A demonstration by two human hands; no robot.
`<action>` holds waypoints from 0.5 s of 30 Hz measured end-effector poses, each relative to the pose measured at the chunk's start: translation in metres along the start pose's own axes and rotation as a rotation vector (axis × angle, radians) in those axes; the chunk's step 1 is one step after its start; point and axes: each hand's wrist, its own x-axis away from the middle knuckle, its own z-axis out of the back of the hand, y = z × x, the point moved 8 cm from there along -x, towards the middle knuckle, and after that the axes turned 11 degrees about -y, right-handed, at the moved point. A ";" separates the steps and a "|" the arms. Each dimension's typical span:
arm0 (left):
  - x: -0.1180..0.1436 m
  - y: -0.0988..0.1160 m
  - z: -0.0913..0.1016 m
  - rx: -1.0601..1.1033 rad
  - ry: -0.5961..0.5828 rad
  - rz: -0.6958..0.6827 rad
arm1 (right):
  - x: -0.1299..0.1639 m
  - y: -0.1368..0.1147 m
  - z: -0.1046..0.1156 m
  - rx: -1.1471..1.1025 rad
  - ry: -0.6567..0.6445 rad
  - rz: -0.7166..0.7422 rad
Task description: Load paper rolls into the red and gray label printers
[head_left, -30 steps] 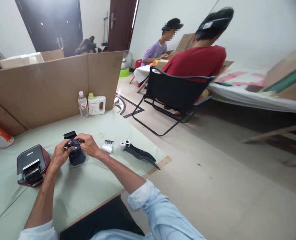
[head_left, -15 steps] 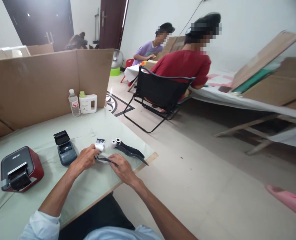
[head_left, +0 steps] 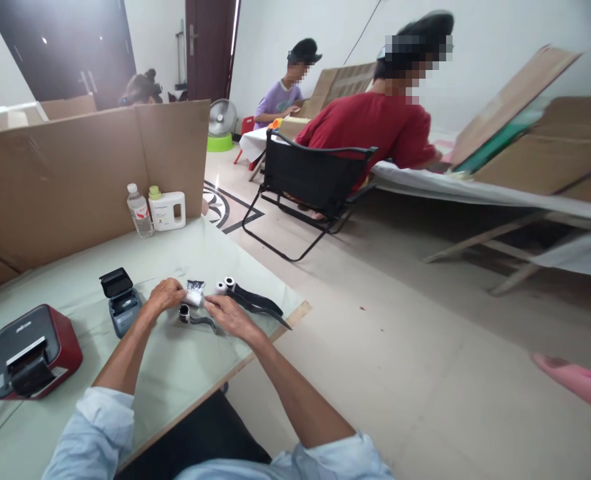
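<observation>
At the table's right part, my left hand is closed with its fingertips at the left end of a small white packet with a black-patterned top. My right hand pinches the packet's right end. Just below it on the table lies a loose ribbon roll, its dark tail curling to the right. Beyond my right hand are two more small rolls with long black strips trailing toward the table's corner. A dark portable label printer with its lid raised stands left of my left hand.
A red and black printer sits at the left of the table. A water bottle and a white jug stand by a cardboard screen. A person in red sits on a black folding chair; others work farther back.
The ribbon roll with its dark tail, held between both hands before, now lies on the table. Both hands have moved to the white packet behind it. The view has shifted slightly.
</observation>
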 end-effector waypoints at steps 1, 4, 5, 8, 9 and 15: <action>-0.005 0.000 -0.003 0.011 -0.004 -0.010 | -0.006 0.002 -0.004 0.009 -0.021 -0.007; -0.012 0.000 -0.009 0.054 0.008 -0.054 | -0.016 0.007 -0.011 -0.016 -0.011 -0.019; -0.012 0.000 -0.010 0.071 0.018 -0.071 | -0.017 0.008 -0.013 -0.034 0.005 -0.021; -0.006 -0.004 -0.009 0.117 0.059 -0.115 | -0.017 0.012 -0.017 -0.093 0.081 -0.025; -0.003 -0.006 -0.008 0.146 0.076 -0.134 | -0.017 0.012 -0.018 -0.112 0.106 -0.021; 0.023 -0.008 0.007 0.345 0.164 -0.245 | -0.021 0.002 -0.014 -0.194 0.223 -0.008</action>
